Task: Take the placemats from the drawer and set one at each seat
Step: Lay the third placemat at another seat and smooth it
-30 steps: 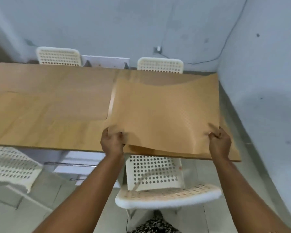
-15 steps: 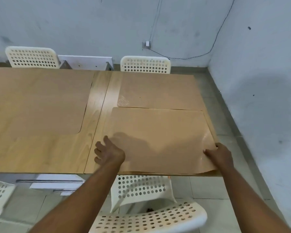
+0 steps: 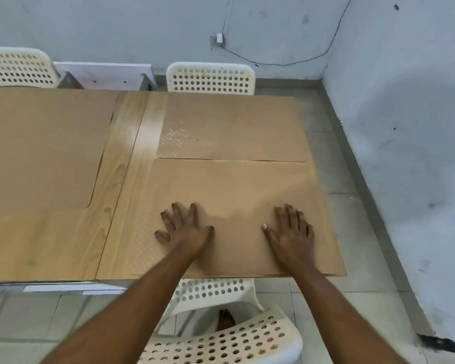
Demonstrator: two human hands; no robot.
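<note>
Both hands have left the edges of the near placemat (image 3: 229,185) and now lie flat on it, fingers spread, holding nothing: the left hand (image 3: 185,229) left of its middle, the right hand (image 3: 292,229) nearer its right side. It lies on the table (image 3: 63,245) before a white chair (image 3: 221,345), just touching a second placemat (image 3: 234,122) beyond. A third placemat (image 3: 42,145) lies on the left.

Left hand (image 3: 185,233) and right hand (image 3: 292,232) lie flat on near placemat (image 3: 237,187)

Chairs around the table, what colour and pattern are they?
White chairs, backs dotted with round holes; head view.
</note>
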